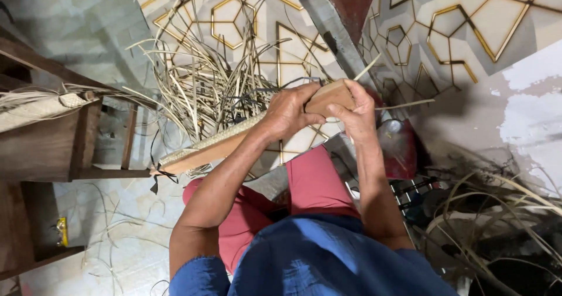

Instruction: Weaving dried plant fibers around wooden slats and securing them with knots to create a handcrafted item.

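Observation:
I hold a long tan wooden form [211,147] partly covered with woven cane; it runs from lower left up to my hands. My left hand [290,112] grips its upper end from the left. My right hand [354,112] closes on the same end [331,97] from the right, fingers curled over the top. A thin cane strip [404,104] sticks out to the right from between my fingers. My knees in red trousers [313,182] are below the form.
A heap of loose cane strips [205,79] lies on the patterned tile floor ahead. A dark wooden stool or shelf [52,144] with woven matting stands at left. More tangled strips [497,214] and a red object [401,147] lie at right.

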